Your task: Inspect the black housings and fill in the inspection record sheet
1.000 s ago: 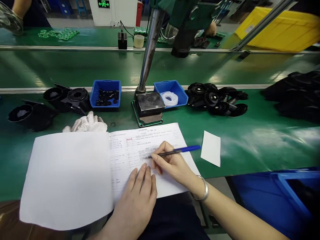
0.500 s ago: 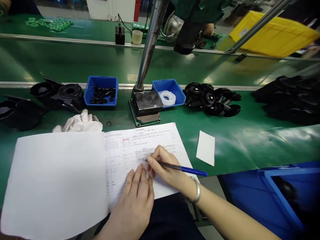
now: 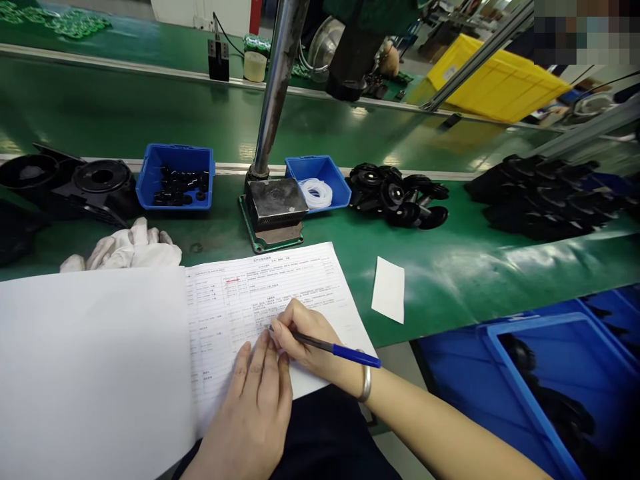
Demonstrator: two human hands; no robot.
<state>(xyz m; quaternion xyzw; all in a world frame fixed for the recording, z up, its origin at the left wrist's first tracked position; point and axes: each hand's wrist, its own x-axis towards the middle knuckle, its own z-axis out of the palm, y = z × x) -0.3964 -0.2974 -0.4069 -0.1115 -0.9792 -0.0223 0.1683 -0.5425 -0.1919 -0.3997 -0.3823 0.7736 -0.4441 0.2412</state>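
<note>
Pen (image 3: pixel 330 347) tip up-left, barrel down-right

At ten o'clock we see white gloves (image 3: pixel 125 245) crumpled on the green bench (image 3: pixel 475 267). Beyond them, toward eleven o'clock, a blue bin (image 3: pixel 176 177) holds small black parts, with black round housings (image 3: pixel 75 187) just to its left. At twelve o'clock a steel post (image 3: pixel 273 87) rises from a metal block (image 3: pixel 275 203); just beside it a second blue bin (image 3: pixel 320 180) holds white rings. At one o'clock we find a heap of black discs (image 3: pixel 400 197), and nearer us a white card (image 3: pixel 389 290). A yellow crate (image 3: pixel 495 83) sits far off at two o'clock, a blue crate (image 3: pixel 550 373) at four o'clock.
</note>
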